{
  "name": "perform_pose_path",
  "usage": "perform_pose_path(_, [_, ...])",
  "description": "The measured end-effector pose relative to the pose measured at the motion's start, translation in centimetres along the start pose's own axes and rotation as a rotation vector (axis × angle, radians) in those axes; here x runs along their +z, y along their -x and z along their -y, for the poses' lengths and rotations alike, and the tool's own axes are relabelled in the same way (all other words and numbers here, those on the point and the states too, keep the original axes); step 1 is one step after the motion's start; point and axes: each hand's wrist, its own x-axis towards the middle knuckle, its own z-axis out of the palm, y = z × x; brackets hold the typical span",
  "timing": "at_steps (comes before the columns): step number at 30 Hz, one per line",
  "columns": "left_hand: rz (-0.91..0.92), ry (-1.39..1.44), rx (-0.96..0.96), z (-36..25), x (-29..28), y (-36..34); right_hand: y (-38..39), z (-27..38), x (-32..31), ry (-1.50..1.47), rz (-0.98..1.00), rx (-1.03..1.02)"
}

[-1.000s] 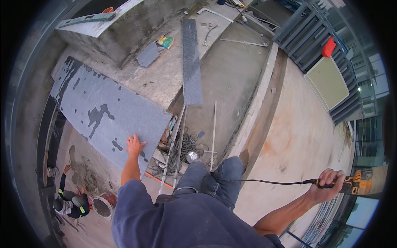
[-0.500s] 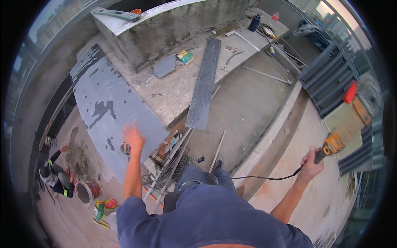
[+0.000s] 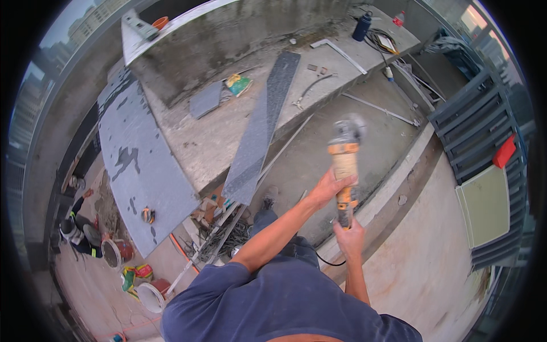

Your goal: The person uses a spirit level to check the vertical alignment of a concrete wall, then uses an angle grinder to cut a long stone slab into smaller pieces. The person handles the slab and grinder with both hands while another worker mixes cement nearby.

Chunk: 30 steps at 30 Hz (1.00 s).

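Observation:
An angle grinder (image 3: 344, 149), yellow and black with a cord at its rear, is held out in front of me, its blurred head pointing away. My left hand (image 3: 328, 188) is closed around the middle of its body. Its rear handle is gripped by my right hand (image 3: 350, 239). Left of the grinder, a long dark granite strip (image 3: 266, 117) lies across the concrete ledge, its near end jutting past the edge. A tape measure (image 3: 148, 215) rests on the large grey stone slab (image 3: 151, 165) at the left.
On the concrete ledge (image 3: 188, 151) lie a small stone offcut (image 3: 206, 100), a metal square (image 3: 342, 55) and a dark bottle (image 3: 362, 27). Cables and scrap (image 3: 231, 231) clutter the ground near my legs. A co-worker (image 3: 82, 231) crouches lower left beside buckets (image 3: 117, 252). Grey slatted panels (image 3: 476, 114) stand right.
The grinder has swung from the far right to in front of me. My left hand has left the slab near the tape measure and taken hold of the grinder's body.

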Motion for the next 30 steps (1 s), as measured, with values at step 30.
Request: perform_pose_path(30, [0.076,0.308,-0.412,-9.3,-23.2,-37.2,-34.0,12.8,28.1,-0.464,0.178,0.231])
